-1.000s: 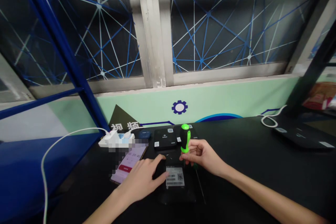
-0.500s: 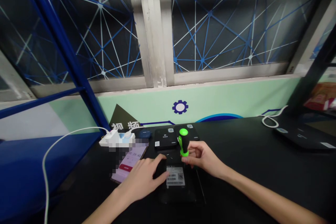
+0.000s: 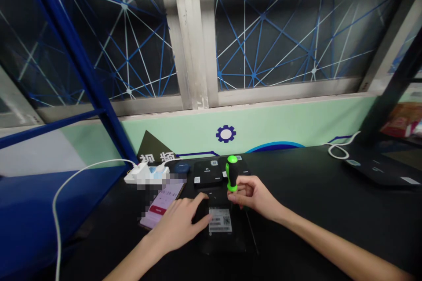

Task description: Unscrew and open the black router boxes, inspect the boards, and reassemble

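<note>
My right hand (image 3: 253,196) is clamped around an upright green-and-black screwdriver (image 3: 232,173), while my left hand (image 3: 174,226), fingers apart, rests on a flat black device (image 3: 224,241) with a white label, near the black worktop's (image 3: 313,193) back edge.

A white cable (image 3: 56,210) joins a power strip (image 3: 132,178) beside a smartphone (image 3: 165,204).

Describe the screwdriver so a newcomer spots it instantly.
On the black workbench, below the mint-green wall, find the person's right hand, just right of the left hand. It holds a screwdriver upright, handle on top; that green-and-black handle is the only bright green thing on the bench.
</note>
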{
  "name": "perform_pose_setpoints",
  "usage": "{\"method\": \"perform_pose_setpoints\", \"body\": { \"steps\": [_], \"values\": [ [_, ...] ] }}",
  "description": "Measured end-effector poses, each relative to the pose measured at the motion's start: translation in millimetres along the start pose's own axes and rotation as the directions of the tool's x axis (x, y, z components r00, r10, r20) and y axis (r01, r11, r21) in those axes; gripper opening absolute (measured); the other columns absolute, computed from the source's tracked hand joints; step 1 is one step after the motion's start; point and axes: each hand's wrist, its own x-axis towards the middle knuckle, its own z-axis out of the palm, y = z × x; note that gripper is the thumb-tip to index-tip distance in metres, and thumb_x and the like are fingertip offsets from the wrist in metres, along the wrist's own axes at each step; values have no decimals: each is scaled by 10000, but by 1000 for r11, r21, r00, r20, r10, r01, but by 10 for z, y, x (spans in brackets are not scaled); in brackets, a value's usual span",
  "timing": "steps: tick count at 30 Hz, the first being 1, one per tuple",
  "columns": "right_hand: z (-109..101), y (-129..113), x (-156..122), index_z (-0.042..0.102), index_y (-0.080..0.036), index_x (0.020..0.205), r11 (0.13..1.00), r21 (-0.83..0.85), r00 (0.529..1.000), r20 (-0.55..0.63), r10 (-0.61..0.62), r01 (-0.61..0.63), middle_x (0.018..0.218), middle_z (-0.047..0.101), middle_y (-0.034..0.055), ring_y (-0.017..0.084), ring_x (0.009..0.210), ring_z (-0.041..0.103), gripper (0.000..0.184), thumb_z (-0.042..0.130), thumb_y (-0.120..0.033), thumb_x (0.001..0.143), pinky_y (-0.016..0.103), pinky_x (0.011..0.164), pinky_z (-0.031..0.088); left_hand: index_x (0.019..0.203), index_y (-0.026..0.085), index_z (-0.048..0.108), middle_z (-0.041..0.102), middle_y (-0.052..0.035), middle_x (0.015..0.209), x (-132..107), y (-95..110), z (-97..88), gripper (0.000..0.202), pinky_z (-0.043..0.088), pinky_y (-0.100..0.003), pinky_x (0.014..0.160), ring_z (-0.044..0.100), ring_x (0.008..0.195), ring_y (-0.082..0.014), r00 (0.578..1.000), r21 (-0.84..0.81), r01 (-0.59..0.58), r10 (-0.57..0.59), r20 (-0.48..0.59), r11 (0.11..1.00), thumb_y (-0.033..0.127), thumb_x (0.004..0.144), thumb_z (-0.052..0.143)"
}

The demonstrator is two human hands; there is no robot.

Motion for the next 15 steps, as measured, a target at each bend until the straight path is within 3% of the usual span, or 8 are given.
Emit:
{"method": "perform_pose_setpoints", "body": {
  "steps": [9,15],
  "values": [
    [-9,6,25,653,-155,790,999,35,1000,-11,-14,14,721,655,-25,85,582,568,353,926,-320,639,210,574,473,1348,312,533,616,-18,795,2,28,-34,465,447,-358,718,618,792,-271,1000,3,3,-3,21,1000,596,992,440],
    [11,-21,17,664,-153,760,999,29,999,-24,-23,23,674,665,-27,86,558,581,290,890,-323,696,214,570,489,1343,296,545,617,-23,809,2,20,-21,478,453,-355,727,619,797,-267,1000,9,1,-1,12,1000,600,988,444]
  ]
}}
